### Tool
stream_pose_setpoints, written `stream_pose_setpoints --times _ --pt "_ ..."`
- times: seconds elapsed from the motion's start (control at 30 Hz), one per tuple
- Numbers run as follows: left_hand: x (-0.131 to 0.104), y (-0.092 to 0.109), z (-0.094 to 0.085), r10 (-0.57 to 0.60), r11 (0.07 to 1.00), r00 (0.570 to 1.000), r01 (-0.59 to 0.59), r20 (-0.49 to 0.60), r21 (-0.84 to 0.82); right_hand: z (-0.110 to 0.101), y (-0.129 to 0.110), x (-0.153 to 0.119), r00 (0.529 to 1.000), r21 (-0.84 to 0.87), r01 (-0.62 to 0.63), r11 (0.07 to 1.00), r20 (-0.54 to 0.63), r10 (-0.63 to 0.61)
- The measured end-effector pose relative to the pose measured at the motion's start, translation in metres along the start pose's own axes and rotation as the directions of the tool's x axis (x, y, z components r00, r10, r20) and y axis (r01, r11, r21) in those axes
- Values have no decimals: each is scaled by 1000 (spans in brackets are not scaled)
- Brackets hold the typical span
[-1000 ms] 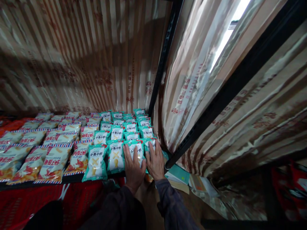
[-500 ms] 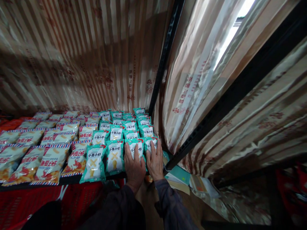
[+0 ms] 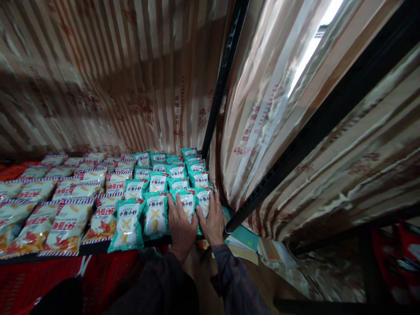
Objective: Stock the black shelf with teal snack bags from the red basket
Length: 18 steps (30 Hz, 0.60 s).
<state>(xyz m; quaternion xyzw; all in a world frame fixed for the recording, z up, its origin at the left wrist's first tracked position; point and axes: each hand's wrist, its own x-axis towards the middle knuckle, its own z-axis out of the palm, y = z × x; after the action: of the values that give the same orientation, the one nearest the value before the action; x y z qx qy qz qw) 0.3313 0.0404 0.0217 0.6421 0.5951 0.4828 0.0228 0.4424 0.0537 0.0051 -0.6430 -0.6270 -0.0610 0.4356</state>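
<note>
Rows of teal-and-white snack bags (image 3: 156,215) stand at the right end of a shelf. My left hand (image 3: 182,227) lies with stretched fingers over a front-row snack bag (image 3: 188,202). Beside it, my right hand (image 3: 211,221) rests, fingers extended, on the rightmost front snack bag (image 3: 204,199). Both hands are open and touch the bags' fronts; neither is wrapped round one. The lower parts of these two bags are partly hidden by my hands.
Left of the teal bags are several white snack bags with striped edges (image 3: 67,225). A black shelf post (image 3: 226,78) rises behind; another black bar (image 3: 282,162) slants at right. Striped curtains (image 3: 147,65) hang around. Red baskets (image 3: 39,275) sit below; papers (image 3: 243,238) lie lower right.
The view has shifted slightly. My right hand's fingers have slid a little over the rightmost bag; my left hand stays on its bag with hardly any change.
</note>
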Motion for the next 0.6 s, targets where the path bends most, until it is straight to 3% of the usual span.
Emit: stream_pose_setpoints --times 0.3,0.47,0.6 --pt "-7 -6 3 -64 995 998 63 -10 -75 -2 -1 11 999 -18 -41 999 3 41" --pt "-5 -4 5 -45 997 999 45 -5 -67 -7 -5 22 987 36 -148 988 60 146" --pt "-3 -3 7 -68 997 998 68 6 -39 -7 -5 26 979 100 -202 974 37 200"
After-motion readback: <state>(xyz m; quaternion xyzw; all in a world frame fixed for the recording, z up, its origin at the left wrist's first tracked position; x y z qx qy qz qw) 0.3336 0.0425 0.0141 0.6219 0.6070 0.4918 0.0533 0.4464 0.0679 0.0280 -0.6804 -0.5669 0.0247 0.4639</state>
